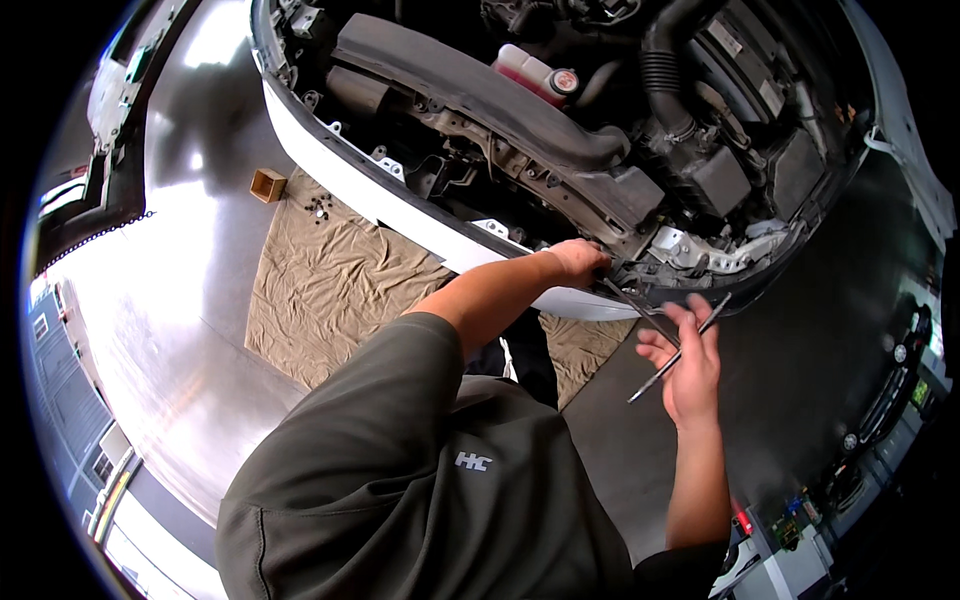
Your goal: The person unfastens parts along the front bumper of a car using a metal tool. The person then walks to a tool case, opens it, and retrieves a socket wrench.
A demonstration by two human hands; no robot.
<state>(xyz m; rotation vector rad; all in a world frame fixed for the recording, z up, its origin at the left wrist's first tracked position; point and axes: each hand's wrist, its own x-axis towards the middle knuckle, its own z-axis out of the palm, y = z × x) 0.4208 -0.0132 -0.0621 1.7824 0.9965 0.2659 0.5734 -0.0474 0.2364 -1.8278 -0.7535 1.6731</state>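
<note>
My left hand (580,260) reaches over the white front bumper (345,190) into the car's open engine bay, near the front corner. Its fingers are curled closed at a dark part beside the bumper's top edge; what they grip is mostly hidden. A thin dark shaft (640,312) slants from beside that hand toward my right hand (692,365), which is raised outside the bumper. Held across the right hand's thumb side is a slim metal rod (665,375), tilted, with a bright lower tip. The other right fingers are loosely bent and slightly blurred.
A tan cloth (310,280) lies on the floor under the bumper, bearing several small dark pieces (318,208). Beside it stands a small brown box (267,185). Inside the bay are a reservoir with reddish fluid (535,75), a ribbed black hose (663,75) and a black housing (715,175).
</note>
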